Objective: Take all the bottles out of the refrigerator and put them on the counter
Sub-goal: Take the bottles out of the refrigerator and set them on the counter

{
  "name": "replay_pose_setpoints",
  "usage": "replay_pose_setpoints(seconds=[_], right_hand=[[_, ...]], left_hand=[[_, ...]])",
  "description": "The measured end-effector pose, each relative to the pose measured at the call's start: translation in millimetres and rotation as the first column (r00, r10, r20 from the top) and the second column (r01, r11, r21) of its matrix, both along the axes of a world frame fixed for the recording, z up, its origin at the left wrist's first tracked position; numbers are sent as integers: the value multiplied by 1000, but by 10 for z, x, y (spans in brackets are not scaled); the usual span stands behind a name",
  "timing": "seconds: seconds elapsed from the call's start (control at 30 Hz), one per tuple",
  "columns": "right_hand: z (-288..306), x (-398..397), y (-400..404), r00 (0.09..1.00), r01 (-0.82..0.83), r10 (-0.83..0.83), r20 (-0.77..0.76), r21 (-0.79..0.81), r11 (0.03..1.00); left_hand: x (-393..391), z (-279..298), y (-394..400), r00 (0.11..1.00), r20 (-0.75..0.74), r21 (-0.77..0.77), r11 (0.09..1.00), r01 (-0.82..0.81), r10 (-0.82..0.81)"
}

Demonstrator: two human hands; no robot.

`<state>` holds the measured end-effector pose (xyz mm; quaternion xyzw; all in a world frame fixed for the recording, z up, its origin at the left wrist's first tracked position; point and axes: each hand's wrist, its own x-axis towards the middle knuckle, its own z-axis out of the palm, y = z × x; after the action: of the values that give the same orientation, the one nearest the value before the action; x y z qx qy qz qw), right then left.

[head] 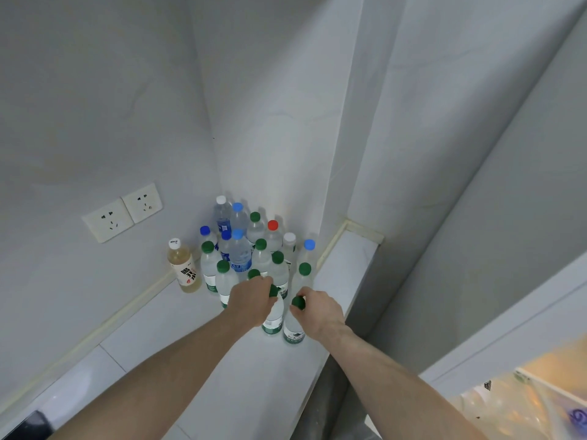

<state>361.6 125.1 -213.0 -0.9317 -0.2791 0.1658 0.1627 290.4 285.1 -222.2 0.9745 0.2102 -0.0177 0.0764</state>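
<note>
**Two more bottles landing on the counter; fridge status unknown**

You're at the corner of the counter [152,338], both arms stretched out. Your left hand [251,301] is wrapped round the neck of a green-capped water bottle [273,315], fingers curled just under the cap. Your right hand [320,309] pinches the cap end of a second green-capped bottle [293,328], thumb and fingers closed on it. Both bottles stand upright, side by side at the front of the group, and their bases look to be on the counter or very nearly; I can't tell for sure whether they've touched down.

Done so far, judging by the layout: a cluster of bottles [241,249] packed into the corner against the wall, well over a dozen. Mostly green caps, several blue, two white, one red. A bottle of yellowish drink [184,268] stands just left of the cluster, near the wall sockets [122,212].

Left to do: can't say. The bright shelf area [514,404] at lower right may be the open refrigerator, but it's blown out and blurred, so I can't count anything inside.

My read: this pair is at the set-down step. Let go once both are steady, since they stand close to each other and to the row behind. Then check the fridge for leftovers.
</note>
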Motion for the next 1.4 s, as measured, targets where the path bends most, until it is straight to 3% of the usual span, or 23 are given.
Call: replay_pose_setpoints(seconds=[0.3, 0.5, 0.63, 0.83, 1.1, 1.4], right_hand=[[103, -104, -147, 999, 3, -3, -35, 8, 1000], [418, -431, -916, 977, 202, -165, -136, 334, 921], [439, -771, -1680, 940, 329, -265, -214, 369, 870], [565, -997, -2315, 914, 392, -320, -252, 334, 857], [764, -1049, -3383, 856, 515, -476, -200, 394, 761], [599, -979, -4873, 828, 555, -535, -166, 367, 746]], left_hand=[[-260, 83, -35, 1000, -19, -46, 999, 10, -11], [-800, 253, -297, 966, 239, -387, 922, -2, 102], [-1148, 297, -715, 951, 291, -491, 869, 59, 100], [-1217, 470, -1441, 935, 320, -499, 811, 304, -154], [-884, 698, -2467, 863, 375, -491, 717, 494, -338], [-692, 536, -3886, 924, 278, -533, 758, 377, -264]])
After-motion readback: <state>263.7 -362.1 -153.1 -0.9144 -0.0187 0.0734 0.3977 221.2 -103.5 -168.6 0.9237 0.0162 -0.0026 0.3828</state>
